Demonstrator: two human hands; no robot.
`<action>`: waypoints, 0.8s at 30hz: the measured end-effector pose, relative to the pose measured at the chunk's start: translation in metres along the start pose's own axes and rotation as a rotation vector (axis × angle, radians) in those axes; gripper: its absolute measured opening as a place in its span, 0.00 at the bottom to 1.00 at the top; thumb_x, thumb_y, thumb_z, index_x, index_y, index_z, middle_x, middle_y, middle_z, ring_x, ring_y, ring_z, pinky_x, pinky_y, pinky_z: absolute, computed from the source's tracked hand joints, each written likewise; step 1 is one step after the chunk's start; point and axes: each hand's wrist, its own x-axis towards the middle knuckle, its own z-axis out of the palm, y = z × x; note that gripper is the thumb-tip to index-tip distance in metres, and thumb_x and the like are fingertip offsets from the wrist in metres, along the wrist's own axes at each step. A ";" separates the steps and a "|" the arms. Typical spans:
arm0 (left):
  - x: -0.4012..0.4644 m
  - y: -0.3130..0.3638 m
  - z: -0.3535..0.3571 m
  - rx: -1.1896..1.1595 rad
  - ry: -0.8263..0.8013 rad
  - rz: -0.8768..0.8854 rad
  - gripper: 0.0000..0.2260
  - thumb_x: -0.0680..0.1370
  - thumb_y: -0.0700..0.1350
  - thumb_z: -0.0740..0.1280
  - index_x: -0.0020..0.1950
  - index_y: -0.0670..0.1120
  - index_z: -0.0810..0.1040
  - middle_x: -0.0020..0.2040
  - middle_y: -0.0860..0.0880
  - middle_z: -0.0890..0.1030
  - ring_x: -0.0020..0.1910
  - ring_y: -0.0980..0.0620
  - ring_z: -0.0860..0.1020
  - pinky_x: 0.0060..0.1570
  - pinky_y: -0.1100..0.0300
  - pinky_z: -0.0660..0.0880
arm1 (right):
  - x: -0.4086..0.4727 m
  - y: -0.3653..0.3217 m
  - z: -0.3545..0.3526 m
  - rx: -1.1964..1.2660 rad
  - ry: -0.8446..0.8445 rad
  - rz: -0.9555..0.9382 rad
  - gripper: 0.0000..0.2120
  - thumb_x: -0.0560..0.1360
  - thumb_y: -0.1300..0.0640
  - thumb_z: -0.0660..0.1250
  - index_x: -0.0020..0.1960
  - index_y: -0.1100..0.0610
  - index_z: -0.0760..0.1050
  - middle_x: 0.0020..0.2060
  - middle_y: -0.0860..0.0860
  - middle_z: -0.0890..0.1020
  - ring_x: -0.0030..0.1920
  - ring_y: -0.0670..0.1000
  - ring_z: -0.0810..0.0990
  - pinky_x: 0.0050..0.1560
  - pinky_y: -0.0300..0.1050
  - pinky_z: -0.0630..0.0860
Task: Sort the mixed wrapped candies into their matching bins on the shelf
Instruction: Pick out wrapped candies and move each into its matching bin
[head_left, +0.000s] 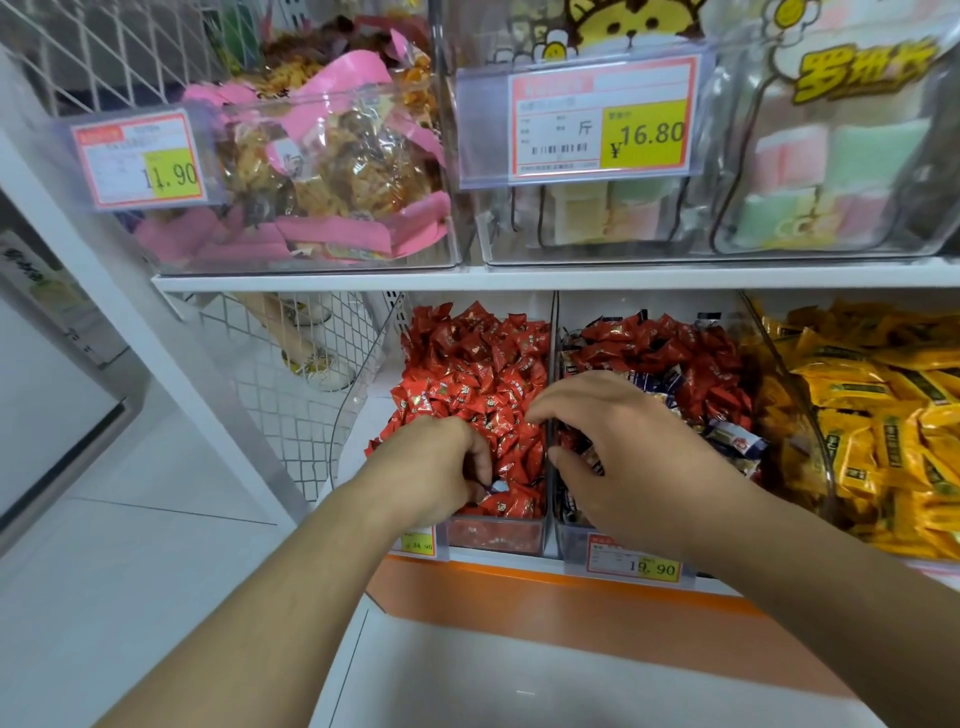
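Reaching into the lower shelf, the left hand (441, 467) sits in the clear bin of red candies (483, 374), its fingers (480, 457) curled down and pinching a small blue-and-white wrapped candy (496, 487) near the front of that bin. The right hand (623, 447) hovers over the front of the neighbouring mixed bin (670, 358), just across the clear divider (551, 415); its fingers are bent and spread with the thumb apart from them, and whether they have hold of anything cannot be told. That mixed bin holds red wrappers heaped at the back, with dark blue-and-white wrapped candies (737, 439) scattered among them just beside the right hand. To the right, a third bin is full of yellow wrapped candies (893, 415). Price tags hang on the bin fronts: a partly hidden one (418, 543) under the left wrist, and one reading 19.90 (634, 564) under the right wrist. On the upper shelf (519, 280) stand a clear bin of snacks in pink wrapping (332, 171) with an 11.90 tag (140, 161), and a bin of pastel blocks (810, 176) with a 16.80 tag (602, 119). White wire mesh (291, 374) closes the shelf's left side.
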 end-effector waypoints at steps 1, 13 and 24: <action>-0.001 0.000 0.000 -0.006 0.017 -0.005 0.07 0.72 0.46 0.78 0.42 0.58 0.84 0.41 0.59 0.84 0.44 0.59 0.81 0.48 0.60 0.80 | 0.000 0.000 0.000 0.003 0.002 0.003 0.17 0.82 0.56 0.66 0.70 0.47 0.75 0.67 0.39 0.75 0.72 0.38 0.63 0.66 0.23 0.50; -0.041 0.025 -0.042 -0.802 0.355 0.071 0.04 0.73 0.43 0.80 0.44 0.49 0.86 0.41 0.50 0.86 0.43 0.54 0.84 0.46 0.66 0.80 | -0.002 -0.012 -0.001 0.086 0.094 0.070 0.21 0.80 0.47 0.69 0.71 0.44 0.71 0.67 0.42 0.75 0.68 0.42 0.72 0.68 0.37 0.69; -0.033 0.028 -0.028 -0.738 0.273 0.086 0.04 0.77 0.43 0.76 0.49 0.52 0.85 0.41 0.50 0.85 0.44 0.49 0.83 0.49 0.62 0.80 | -0.007 0.008 -0.028 -0.044 0.262 0.289 0.17 0.80 0.54 0.70 0.68 0.49 0.73 0.59 0.48 0.80 0.56 0.49 0.79 0.52 0.43 0.80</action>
